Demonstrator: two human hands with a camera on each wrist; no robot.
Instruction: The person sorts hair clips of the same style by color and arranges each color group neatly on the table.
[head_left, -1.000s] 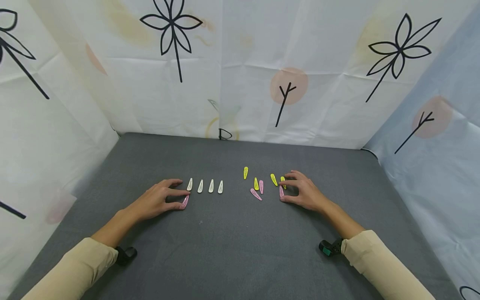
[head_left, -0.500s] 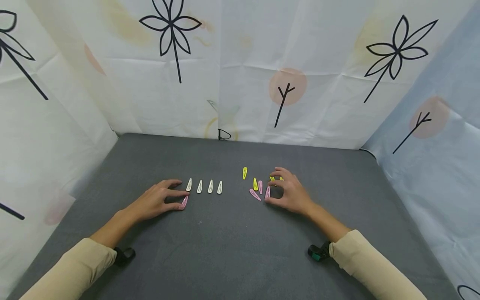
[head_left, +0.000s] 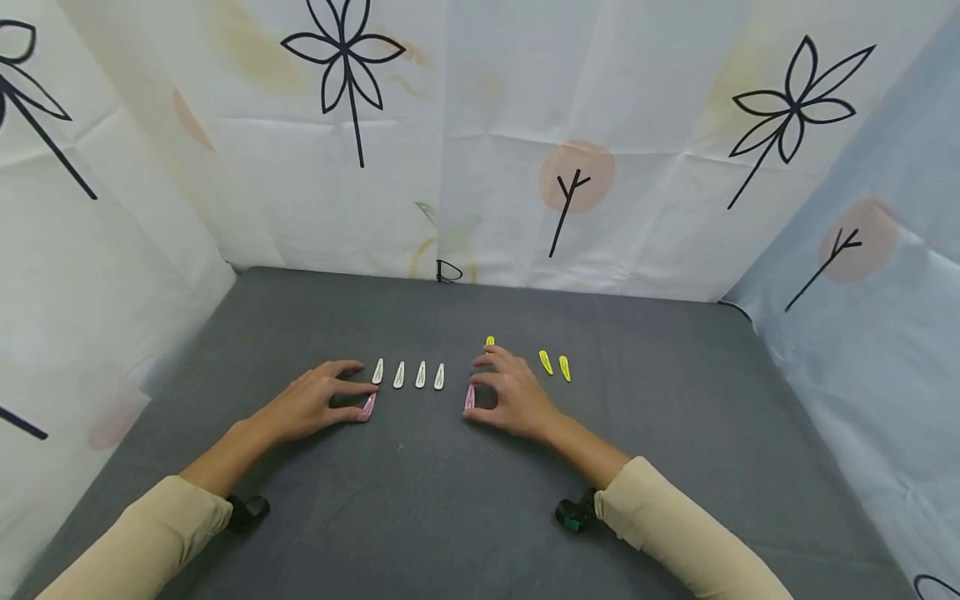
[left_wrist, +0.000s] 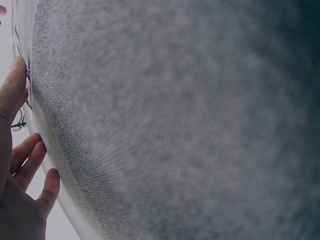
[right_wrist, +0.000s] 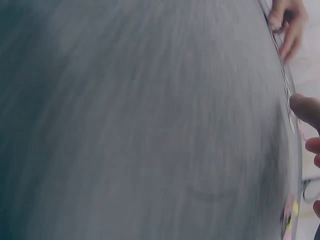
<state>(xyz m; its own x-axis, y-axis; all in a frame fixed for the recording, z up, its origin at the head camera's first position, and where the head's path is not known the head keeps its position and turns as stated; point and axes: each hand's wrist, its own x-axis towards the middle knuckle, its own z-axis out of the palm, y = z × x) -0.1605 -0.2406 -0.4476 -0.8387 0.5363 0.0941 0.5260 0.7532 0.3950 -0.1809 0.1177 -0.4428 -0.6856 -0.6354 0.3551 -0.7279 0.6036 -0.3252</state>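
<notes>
Between thumb and index finger, my left hand (head_left: pixel 318 398) pinches a pink snap hair clip (head_left: pixel 367 407) at the left end of a row of white hair clips (head_left: pixel 399 374). My right hand (head_left: pixel 513 396) holds another pink hair clip (head_left: pixel 469 397) between thumb and forefinger, to the right of that row. Beyond its fingers, a yellow hair clip (head_left: pixel 491 341) shows only its top. The right hand covers the spot where two more pink clips and a yellow one lay. Both wrist views catch just parts of the hands at their edges.
Two yellow hair clips (head_left: pixel 565 368) lie to the right of the right hand on the grey tabletop (head_left: pixel 420 508). White cloth (head_left: pixel 487 108) printed with flowers walls the table's back and sides. Dark wrist devices (head_left: pixel 576 513) sit at the cuffs.
My right hand has slid left with its pink clip, away from the two right-hand yellow clips and over the middle clips. My left hand has stayed in place.
</notes>
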